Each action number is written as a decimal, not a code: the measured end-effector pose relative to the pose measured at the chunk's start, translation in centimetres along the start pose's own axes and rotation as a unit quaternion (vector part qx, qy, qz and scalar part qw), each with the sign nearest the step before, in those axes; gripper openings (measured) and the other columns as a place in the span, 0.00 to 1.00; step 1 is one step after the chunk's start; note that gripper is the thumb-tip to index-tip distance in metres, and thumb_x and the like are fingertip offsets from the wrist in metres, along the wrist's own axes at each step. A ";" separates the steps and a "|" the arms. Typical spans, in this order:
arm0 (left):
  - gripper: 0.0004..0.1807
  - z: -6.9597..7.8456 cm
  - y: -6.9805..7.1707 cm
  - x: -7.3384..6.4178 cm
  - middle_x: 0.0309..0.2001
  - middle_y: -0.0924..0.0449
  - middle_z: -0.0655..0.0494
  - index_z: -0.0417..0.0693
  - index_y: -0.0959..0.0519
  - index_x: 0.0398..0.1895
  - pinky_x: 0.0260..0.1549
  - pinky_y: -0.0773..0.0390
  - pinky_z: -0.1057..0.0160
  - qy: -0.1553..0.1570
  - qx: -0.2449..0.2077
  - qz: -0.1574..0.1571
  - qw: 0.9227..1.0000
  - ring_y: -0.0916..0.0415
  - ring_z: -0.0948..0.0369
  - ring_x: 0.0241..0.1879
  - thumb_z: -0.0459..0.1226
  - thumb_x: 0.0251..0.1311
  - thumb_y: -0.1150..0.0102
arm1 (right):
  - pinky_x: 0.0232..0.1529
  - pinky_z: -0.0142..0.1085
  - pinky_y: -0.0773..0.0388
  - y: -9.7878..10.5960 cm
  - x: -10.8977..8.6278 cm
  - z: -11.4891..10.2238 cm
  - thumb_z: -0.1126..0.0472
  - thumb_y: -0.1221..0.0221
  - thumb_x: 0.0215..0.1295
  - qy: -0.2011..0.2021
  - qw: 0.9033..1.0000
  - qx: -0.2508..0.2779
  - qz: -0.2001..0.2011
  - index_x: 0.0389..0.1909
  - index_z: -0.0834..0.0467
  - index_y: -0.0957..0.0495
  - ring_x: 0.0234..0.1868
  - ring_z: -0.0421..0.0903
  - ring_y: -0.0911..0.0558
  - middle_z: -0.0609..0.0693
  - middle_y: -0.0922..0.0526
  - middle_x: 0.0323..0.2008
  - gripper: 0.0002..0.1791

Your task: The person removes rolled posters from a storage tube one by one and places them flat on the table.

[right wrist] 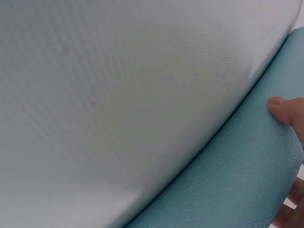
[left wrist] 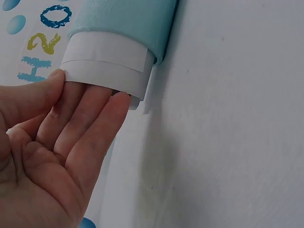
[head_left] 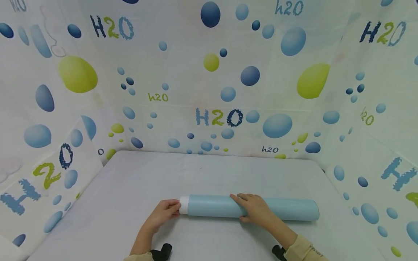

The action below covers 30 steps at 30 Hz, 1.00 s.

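White tabletop (head_left: 196,174) carries a blue roll (head_left: 212,206); the left hand (head_left: 164,214) pinches its white end (head_left: 184,205), the right hand (head_left: 256,209) seemingly grips midway; 2 level hands should limit creasing.

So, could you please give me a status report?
Left grip pinching rim of white roll. Right grip holding light-blue roll. White roll juts from its left end. Nothing visible in the way.

Sheet-walled booth (head_left: 183,65): H2O-printed sheets (head_left: 274,94) around a white table (head_left: 202,174)
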<state>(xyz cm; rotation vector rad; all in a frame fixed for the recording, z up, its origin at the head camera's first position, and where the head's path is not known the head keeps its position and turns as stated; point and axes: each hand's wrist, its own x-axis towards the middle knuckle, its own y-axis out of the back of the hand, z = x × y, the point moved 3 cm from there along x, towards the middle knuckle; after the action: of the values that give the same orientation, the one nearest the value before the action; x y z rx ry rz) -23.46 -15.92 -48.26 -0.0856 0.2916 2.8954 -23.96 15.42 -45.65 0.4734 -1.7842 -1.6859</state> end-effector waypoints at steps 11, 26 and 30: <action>0.19 -0.8 2.5 -0.6 0.43 0.23 0.37 0.21 0.31 0.50 0.40 0.22 0.57 0.024 0.010 0.046 0.999 0.22 0.53 0.39 0.33 0.65 0.51 | 0.46 0.50 0.28 0.3 0.1 -0.1 0.49 0.29 0.42 -0.006 1.000 0.009 -0.009 0.62 0.55 0.34 0.48 0.54 0.23 0.55 0.25 0.51 0.43; 0.18 -1.0 6.1 -2.1 0.44 0.24 0.37 0.21 0.32 0.51 0.39 0.22 0.59 0.052 0.031 0.095 0.994 0.22 0.54 0.39 0.30 0.64 0.53 | 0.46 0.49 0.28 0.3 0.1 -0.1 0.50 0.29 0.42 -0.007 1.000 0.009 -0.009 0.63 0.54 0.35 0.49 0.54 0.24 0.55 0.25 0.51 0.44; 0.19 -1.0 7.1 -2.5 0.45 0.25 0.35 0.21 0.33 0.52 0.40 0.23 0.58 0.058 0.044 0.102 0.992 0.23 0.54 0.40 0.30 0.65 0.54 | 0.47 0.50 0.28 0.2 0.1 -0.1 0.50 0.29 0.42 -0.003 1.000 0.011 -0.004 0.63 0.54 0.35 0.49 0.54 0.24 0.55 0.25 0.51 0.44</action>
<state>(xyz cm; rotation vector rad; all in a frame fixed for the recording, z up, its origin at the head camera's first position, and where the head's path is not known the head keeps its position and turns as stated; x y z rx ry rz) -22.69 -23.43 -47.71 -0.2216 0.4756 3.0791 -23.90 15.34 -45.43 0.4851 -1.8103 -1.6760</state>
